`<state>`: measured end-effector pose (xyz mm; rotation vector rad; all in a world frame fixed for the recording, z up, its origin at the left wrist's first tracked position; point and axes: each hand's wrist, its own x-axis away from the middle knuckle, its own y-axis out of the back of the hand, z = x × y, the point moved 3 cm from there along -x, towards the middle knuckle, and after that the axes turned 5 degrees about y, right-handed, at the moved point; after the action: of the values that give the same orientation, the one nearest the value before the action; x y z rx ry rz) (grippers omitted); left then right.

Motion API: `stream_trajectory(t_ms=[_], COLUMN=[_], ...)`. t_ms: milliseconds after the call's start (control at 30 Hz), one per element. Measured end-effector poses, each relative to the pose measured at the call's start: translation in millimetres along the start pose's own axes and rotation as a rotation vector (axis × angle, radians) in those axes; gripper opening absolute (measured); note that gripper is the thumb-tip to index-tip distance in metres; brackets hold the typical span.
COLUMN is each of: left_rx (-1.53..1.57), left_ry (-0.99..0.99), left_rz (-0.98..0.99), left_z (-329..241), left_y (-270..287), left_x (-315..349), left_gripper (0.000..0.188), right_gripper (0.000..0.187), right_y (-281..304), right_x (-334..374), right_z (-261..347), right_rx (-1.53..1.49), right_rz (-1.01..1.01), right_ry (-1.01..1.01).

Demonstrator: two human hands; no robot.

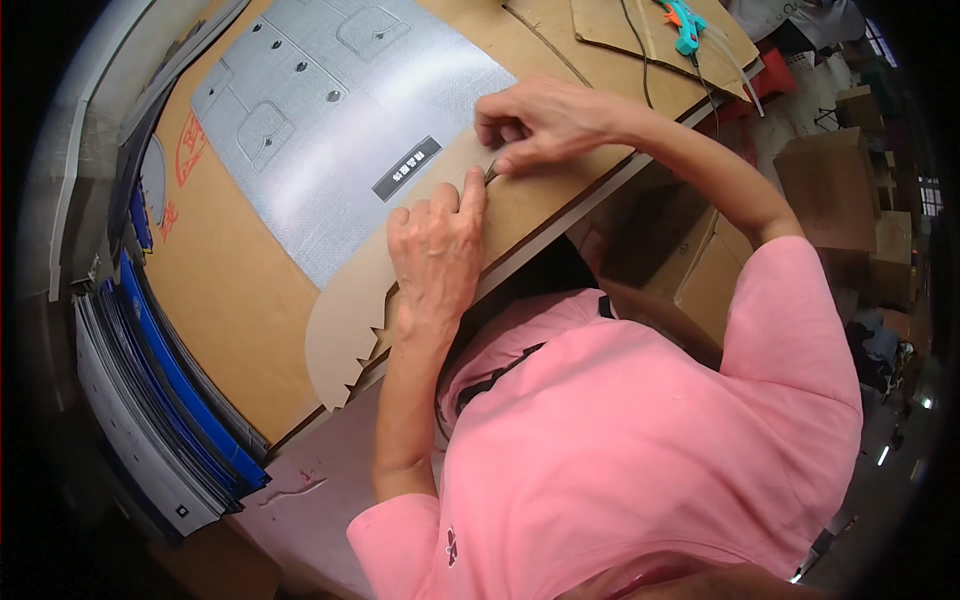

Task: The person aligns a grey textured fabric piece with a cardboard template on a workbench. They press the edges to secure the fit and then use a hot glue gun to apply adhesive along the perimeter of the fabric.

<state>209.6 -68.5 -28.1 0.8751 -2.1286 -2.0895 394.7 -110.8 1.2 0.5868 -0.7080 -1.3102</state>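
My left hand lies on a curved beige cardboard piece, its index finger stretched toward my right hand. Triangular notches run along the near edge of that piece, by my left wrist. Curled in a pinch, my right hand holds a small dark pointed tool, mostly hidden by the fingers. The tool's tip is close to my left index fingertip, at the cardboard's edge. Just beyond both hands lies a silvery grey printed sheet with pocket and stud pictures and a dark label.
Everything rests on a brown board-topped table whose near edge runs diagonally before me. A teal and orange glue gun with a cable lies at the far right. Blue and grey sheets stand stacked at the left. Cardboard boxes are at the right.
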Motion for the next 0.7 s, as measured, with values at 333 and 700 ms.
stream_trajectory(t_ms=[333, 700], left_rx=[0.018, 0.026], left_ry=[-0.057, -0.109], left_rz=[-0.030, -0.117], left_z=[-2, -2], left_y=[2, -3], left_x=[-8, -8], left_gripper=[0.030, 0.024], right_gripper=[0.039, 0.029], right_y=[-12, -12], right_x=[32, 32], right_z=[-11, -13], right_rx=[0.461, 0.515], right_rz=[-0.263, -0.164], right_ry=[0.453, 0.445])
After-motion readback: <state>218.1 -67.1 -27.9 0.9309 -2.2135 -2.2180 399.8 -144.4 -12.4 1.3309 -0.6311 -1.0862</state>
